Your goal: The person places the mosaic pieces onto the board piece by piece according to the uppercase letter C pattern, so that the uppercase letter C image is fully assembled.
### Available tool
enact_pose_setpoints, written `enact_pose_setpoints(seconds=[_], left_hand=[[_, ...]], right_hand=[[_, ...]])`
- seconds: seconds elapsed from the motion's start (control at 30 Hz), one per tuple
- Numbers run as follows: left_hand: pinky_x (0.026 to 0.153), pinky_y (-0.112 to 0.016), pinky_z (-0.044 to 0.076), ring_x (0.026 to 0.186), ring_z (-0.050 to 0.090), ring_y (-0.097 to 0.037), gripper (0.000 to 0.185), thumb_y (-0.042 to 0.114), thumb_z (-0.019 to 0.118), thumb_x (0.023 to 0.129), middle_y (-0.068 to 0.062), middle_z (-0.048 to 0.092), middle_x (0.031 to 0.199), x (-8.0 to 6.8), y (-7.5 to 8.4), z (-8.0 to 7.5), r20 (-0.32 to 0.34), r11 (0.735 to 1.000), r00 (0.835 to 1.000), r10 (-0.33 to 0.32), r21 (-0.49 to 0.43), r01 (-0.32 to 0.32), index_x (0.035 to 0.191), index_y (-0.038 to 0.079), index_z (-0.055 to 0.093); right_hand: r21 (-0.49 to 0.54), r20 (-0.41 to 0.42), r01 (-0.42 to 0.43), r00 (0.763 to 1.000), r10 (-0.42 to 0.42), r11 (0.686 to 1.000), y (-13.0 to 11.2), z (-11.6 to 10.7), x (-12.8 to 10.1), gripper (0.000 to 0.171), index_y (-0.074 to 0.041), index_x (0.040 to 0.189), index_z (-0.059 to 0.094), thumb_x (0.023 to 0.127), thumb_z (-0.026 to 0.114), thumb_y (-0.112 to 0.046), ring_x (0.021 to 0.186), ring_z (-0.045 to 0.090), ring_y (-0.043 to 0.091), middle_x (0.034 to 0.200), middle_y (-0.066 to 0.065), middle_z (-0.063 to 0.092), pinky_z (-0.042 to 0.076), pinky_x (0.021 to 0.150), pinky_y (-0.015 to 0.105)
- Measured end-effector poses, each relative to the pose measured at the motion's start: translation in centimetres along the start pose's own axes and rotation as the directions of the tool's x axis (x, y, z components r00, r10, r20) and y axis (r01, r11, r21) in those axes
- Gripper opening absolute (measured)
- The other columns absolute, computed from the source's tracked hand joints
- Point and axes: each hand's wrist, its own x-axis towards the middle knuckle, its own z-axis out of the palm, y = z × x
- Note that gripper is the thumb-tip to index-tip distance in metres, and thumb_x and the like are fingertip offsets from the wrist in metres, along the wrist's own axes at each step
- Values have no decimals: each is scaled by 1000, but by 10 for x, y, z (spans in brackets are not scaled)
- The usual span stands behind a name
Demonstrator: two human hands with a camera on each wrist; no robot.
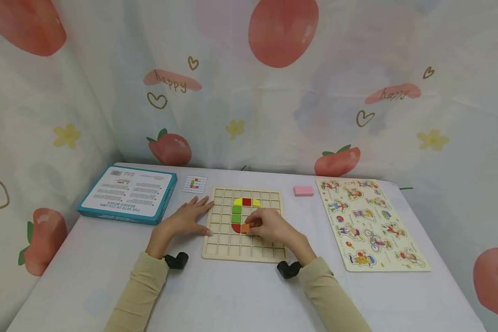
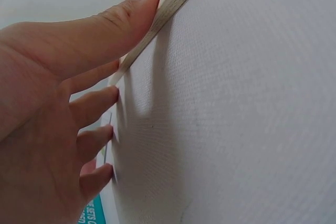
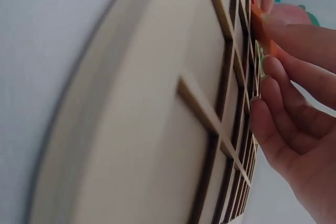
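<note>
On white table (image 1: 232, 295), fruit-print curtain (image 1: 282, 92).

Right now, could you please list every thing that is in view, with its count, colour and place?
wooden grid board: 1, pale wood, middle of the table
coloured tiles on the board: yellow, red and green ones, forming a curved shape in the board's upper middle
orange tile: 1, orange, at the bottom of the shape, pinched by the right hand
pattern card: 1, white with small colour figure, behind the board's left corner
box: 1, teal with white printed face, far left
pink block: 1, pink, behind the board's right side
figure peg puzzle: 1, pale wood with colourful figures, right
tablecloth: 1, white
curtain: white with strawberries, behind
left hand: flat on the board's left edge
right hand: over the board, holding the orange tile
</note>
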Motion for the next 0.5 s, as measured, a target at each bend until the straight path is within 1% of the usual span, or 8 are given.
enact_pose_setpoints(seconds=[0.2, 0.33, 0.5], left_hand=[[129, -61, 3, 160, 1, -40, 96, 35, 85, 83, -12, 17, 173, -1, 2, -2, 7, 1000, 1000, -12, -14, 12, 162, 14, 34], [128, -61, 3, 160, 2, -41, 96, 35, 85, 83, -13, 18, 172, -1, 2, -1, 6, 1000, 1000, -3, -13, 3, 161, 13, 35], [128, -61, 3, 160, 2, -41, 96, 36, 85, 83, -13, 18, 172, -1, 2, -1, 4, 1000, 1000, 2, -3, -2, 162, 13, 34]], right_hand=[[-30, 13, -5, 1000, 5, 1000, -3, 2, 1, 19, -6, 105, 76, 87, 81, -7, 78, 56, 12, 84, -3, 65, 50, 70, 23], [-15, 20, -1, 1000, 1, 1000, -2, 1, 0, 21, -6, 108, 75, 87, 80, -6, 80, 58, 11, 86, -3, 66, 52, 73, 22], [-17, 3, 37, 999, -37, 999, 3, -7, -8, 20, -5, 109, 75, 89, 77, -6, 82, 59, 11, 88, -3, 67, 53, 75, 24]])
